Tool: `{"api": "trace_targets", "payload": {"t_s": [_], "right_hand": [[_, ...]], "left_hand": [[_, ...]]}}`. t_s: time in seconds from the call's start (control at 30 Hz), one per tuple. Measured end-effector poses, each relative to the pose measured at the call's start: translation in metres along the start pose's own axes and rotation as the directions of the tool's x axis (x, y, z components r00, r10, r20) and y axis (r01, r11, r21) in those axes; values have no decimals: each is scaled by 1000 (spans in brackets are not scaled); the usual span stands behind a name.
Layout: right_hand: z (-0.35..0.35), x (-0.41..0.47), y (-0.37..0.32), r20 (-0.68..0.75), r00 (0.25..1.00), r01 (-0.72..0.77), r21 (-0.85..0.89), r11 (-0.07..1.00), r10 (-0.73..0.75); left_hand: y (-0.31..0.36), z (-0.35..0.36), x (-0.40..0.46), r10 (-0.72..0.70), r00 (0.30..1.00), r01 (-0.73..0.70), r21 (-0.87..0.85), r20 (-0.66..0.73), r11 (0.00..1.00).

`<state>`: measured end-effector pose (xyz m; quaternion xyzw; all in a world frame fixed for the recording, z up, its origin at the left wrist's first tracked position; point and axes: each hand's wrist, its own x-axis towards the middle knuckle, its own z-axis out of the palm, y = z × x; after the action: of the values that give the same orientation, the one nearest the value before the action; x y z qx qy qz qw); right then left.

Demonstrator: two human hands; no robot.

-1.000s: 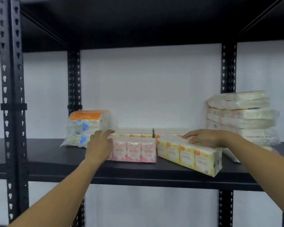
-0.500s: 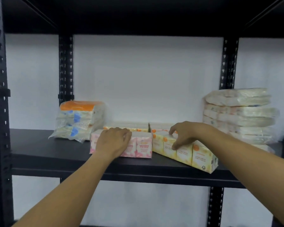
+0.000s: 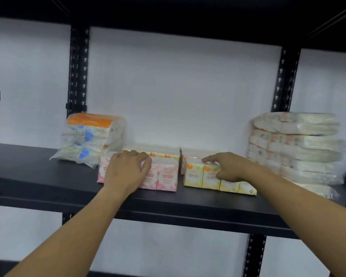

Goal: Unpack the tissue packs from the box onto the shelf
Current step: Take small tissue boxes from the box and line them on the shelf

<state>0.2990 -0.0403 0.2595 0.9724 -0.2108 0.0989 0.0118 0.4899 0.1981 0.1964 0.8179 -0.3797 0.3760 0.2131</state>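
Where the black shelf (image 3: 48, 176) carries everything, I take the pink tissue pack (image 3: 167, 174) as my landmark. Far to its right stands a tall stack of clear-wrapped packs (image 3: 296, 148); behind it to the left, an orange-topped bundle (image 3: 92, 134). Just right of it lies the yellow tissue pack (image 3: 212, 177). My left hand (image 3: 126, 170) curls over the pink pack; my right hand (image 3: 226, 166) grips the yellow one.

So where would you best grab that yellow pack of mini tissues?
Across the top of the yellow tissue pack, coming from the front: it is a long low row at the shelf edge, its top and front free. The right hand already rests there.
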Motion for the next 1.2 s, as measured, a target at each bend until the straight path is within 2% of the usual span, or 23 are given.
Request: {"api": "trace_targets", "payload": {"t_s": [0.73, 1.07, 1.2], "right_hand": [[15, 24, 6, -57, 998, 15, 27, 1000, -14], [18, 21, 2, -58, 998, -9, 51, 999, 12], [16, 17, -6, -38, 999, -11, -7, 1000, 10]], "left_hand": [[2, 3, -3, -9, 999, 9, -15, -33, 1000], [3, -2, -5, -5, 1000, 5, -16, 1, 1000], [2, -6, -5, 1, 999, 0, -35, 38, 999]]}}
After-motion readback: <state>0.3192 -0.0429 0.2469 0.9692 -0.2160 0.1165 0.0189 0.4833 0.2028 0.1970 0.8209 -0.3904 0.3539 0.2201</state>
